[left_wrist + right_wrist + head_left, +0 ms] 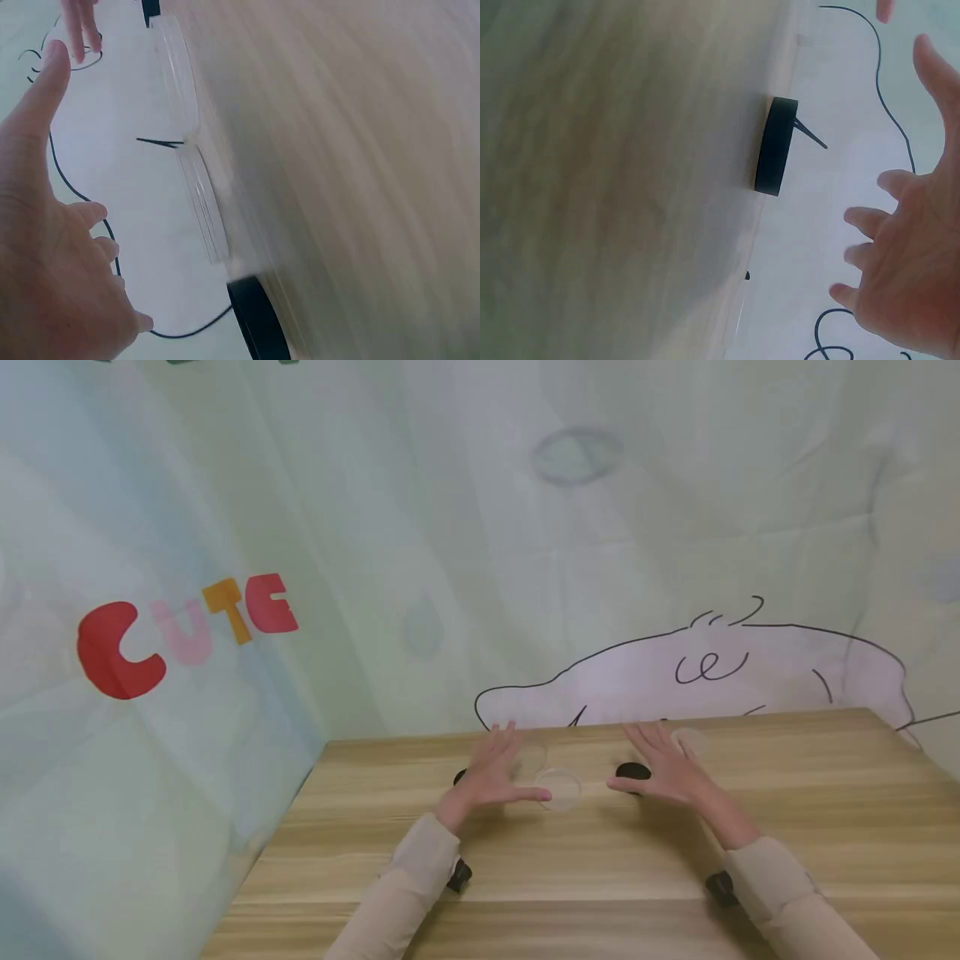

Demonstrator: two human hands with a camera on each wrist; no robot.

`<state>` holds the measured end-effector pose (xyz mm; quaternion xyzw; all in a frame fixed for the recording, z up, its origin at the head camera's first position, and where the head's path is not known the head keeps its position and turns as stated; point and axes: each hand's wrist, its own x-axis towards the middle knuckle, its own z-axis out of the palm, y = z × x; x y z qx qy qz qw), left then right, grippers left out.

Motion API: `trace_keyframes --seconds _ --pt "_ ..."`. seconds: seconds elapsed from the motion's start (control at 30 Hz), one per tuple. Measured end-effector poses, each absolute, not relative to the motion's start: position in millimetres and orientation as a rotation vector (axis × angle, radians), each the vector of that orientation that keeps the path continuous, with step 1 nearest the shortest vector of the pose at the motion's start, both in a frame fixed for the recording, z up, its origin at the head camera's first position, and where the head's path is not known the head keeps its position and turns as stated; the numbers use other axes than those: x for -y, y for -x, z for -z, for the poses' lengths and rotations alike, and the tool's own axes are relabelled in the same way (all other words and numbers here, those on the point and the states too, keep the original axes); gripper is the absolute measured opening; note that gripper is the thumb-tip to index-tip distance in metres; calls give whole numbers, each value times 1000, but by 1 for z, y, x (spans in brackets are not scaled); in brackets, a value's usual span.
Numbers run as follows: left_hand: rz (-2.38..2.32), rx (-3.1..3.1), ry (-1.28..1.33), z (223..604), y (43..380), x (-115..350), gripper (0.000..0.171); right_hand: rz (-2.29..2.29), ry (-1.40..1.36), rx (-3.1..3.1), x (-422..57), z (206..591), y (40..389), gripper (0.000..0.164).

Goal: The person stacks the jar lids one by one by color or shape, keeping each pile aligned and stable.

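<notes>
My left hand (489,777) hovers over the far part of the table, fingers spread, thumb stretched inward across a clear round shallow dish (567,793) in the head view. Behind that lies another clear dish (533,758), and a black disc (460,775) is partly hidden by the same hand. My right hand (670,770) is likewise held above the table with fingers apart, holding nothing. Its thumb overlaps a second black disc (634,771); a further clear dish (693,741) shows beyond its fingers. In the right wrist view the thick-edged black disc (777,146) stands apart from the hand.
The wood-grain table (585,868) ends at a pale printed curtain (450,543) behind and at the left. A black wrist device (460,877) sits on the left sleeve, another black wrist device (722,889) on the right.
</notes>
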<state>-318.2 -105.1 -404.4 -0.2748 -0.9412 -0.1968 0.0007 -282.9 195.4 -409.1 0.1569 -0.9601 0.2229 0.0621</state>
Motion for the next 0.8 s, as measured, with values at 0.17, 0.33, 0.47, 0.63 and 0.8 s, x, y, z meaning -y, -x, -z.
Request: trace_keyframes --seconds 0.17,0.33,0.47,0.63,0.8 --pt "744 2946 934 408 315 79 107 -776 -555 2887 -202 410 281 106" --pt "968 2944 999 414 313 41 103 -985 -571 2923 -209 414 282 105" --pt "1030 2954 978 418 311 14 93 -1091 -560 2944 -219 420 281 100" --pt "1143 2924 908 423 312 -11 77 -1228 -565 2916 -228 427 279 90" --pt "1298 2838 768 430 313 -25 65 -1385 -487 2866 -232 436 282 81"
